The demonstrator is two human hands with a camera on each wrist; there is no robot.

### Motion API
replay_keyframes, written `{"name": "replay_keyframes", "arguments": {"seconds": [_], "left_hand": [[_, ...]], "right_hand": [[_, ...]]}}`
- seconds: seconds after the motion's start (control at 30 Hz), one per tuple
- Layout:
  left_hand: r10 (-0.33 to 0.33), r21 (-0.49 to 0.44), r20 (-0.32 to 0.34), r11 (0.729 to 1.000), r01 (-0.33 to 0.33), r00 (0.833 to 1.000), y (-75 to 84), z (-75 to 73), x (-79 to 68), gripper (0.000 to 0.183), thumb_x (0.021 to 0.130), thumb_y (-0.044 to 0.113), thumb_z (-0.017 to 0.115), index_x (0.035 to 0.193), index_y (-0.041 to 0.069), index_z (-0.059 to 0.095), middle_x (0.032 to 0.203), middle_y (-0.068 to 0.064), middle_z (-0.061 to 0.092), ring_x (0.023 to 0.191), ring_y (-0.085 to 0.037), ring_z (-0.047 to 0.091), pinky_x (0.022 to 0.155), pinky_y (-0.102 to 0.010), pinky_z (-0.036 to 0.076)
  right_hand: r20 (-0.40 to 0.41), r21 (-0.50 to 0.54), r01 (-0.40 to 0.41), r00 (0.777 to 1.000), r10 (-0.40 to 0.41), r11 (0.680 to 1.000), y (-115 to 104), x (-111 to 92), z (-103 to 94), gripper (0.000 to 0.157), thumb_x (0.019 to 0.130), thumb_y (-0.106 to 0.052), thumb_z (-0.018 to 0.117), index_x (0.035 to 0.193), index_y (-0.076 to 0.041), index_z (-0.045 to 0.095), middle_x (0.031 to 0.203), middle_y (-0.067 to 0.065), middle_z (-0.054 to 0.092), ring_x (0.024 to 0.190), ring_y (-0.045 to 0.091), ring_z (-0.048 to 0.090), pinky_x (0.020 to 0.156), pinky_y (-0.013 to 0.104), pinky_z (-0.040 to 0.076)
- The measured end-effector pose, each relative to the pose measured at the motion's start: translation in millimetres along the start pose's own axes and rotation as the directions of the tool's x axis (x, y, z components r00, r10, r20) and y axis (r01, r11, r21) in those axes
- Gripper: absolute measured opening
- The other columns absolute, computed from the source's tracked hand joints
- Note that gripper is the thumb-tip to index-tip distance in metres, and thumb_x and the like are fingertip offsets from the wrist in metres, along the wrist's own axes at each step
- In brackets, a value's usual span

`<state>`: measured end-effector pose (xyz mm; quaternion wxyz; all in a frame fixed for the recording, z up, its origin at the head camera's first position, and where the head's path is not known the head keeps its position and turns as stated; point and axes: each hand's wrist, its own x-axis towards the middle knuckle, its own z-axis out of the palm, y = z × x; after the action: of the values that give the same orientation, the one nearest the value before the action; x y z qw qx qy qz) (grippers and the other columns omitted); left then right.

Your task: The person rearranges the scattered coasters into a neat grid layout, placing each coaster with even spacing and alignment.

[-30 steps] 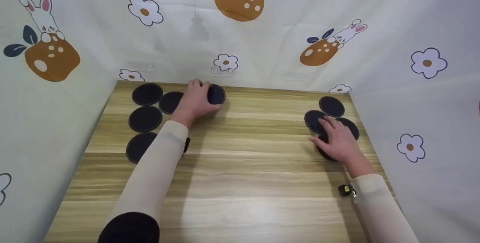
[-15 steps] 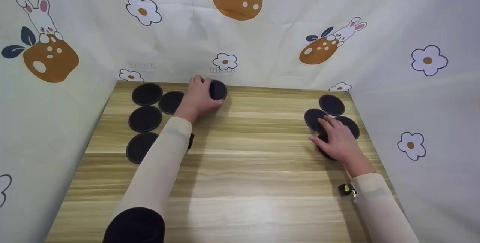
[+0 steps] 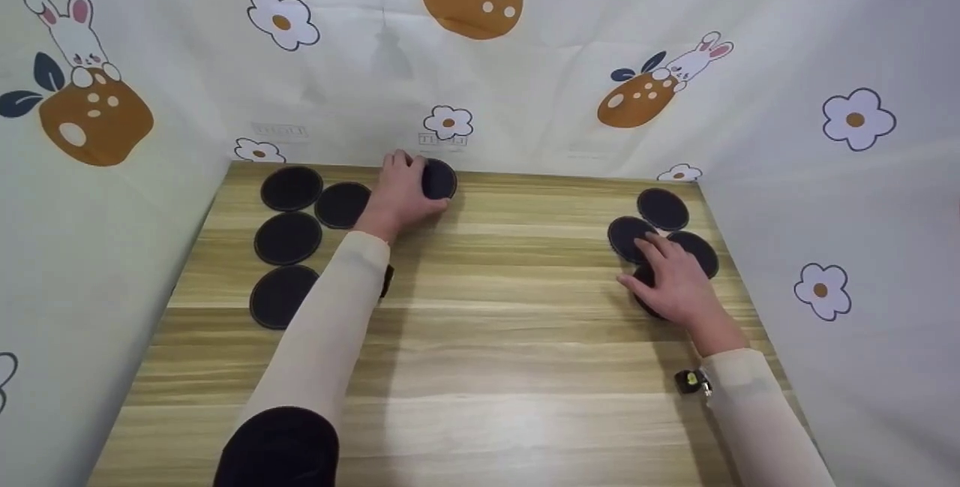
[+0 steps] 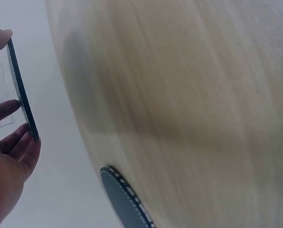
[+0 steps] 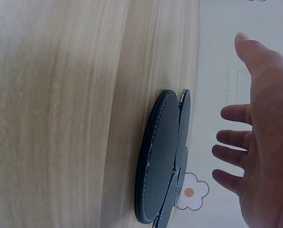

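Observation:
My left hand (image 3: 400, 193) grips a round black coaster (image 3: 441, 180) by its edge near the back of the table. The left wrist view shows this held coaster (image 4: 23, 90) edge-on and raised over the wood, thumb on one side and fingertips on the other. Over a group of black coasters at the right, my right hand (image 3: 673, 284) hovers with its fingers spread and nothing in them. In the right wrist view, stitched coasters (image 5: 163, 152) lie flat on the table below that hand (image 5: 269, 137). One coaster (image 3: 646, 293) is partly hidden under the right hand.
Several more coasters (image 3: 288, 238) lie on the left of the wooden table (image 3: 510, 337), one partly covered by the left sleeve (image 3: 319, 329). White printed cloth (image 3: 337, 74) encloses the table's back and sides. A small black device (image 3: 688, 380) hangs beside the right cuff.
My left hand has shifted slightly up and to the right in the head view, carrying the coaster with it. The right hand stays nearly in place.

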<state>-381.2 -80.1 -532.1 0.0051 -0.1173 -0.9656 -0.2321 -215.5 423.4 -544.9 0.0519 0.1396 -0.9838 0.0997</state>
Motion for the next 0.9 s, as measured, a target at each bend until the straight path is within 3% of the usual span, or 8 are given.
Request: {"name": "replay_keyframes", "arguments": {"seconds": [0.5, 0.9], "left_hand": [[-0.004, 0.034, 0.030, 0.999, 0.003, 1.000, -13.0, 19.5, 9.7, 0.096, 0.087, 0.057, 0.085, 0.157, -0.001, 0.053, 0.152, -0.029, 0.042, 0.142, -0.044, 0.039, 0.121, -0.054, 0.044], [0.015, 0.059, 0.074, 0.998, -0.019, 0.997, -9.5, 27.3, 19.6, 0.097, 0.087, 0.057, 0.085, 0.155, -0.004, 0.054, 0.152, -0.030, 0.043, 0.144, -0.046, 0.038, 0.123, -0.053, 0.040]], "right_hand": [[-0.003, 0.016, -0.007, 1.000, 0.007, 1.000, -2, -3, 3.9, 0.082, 0.103, -0.060, 0.070, 0.158, -0.001, 0.056, 0.164, 0.030, 0.048, 0.149, 0.056, 0.045, 0.117, 0.076, 0.037], [-0.006, 0.020, -0.016, 1.000, 0.016, 1.000, -1, -9, 5.4, 0.080, 0.104, -0.061, 0.070, 0.155, -0.001, 0.059, 0.161, 0.030, 0.050, 0.147, 0.056, 0.047, 0.117, 0.076, 0.038]]}}
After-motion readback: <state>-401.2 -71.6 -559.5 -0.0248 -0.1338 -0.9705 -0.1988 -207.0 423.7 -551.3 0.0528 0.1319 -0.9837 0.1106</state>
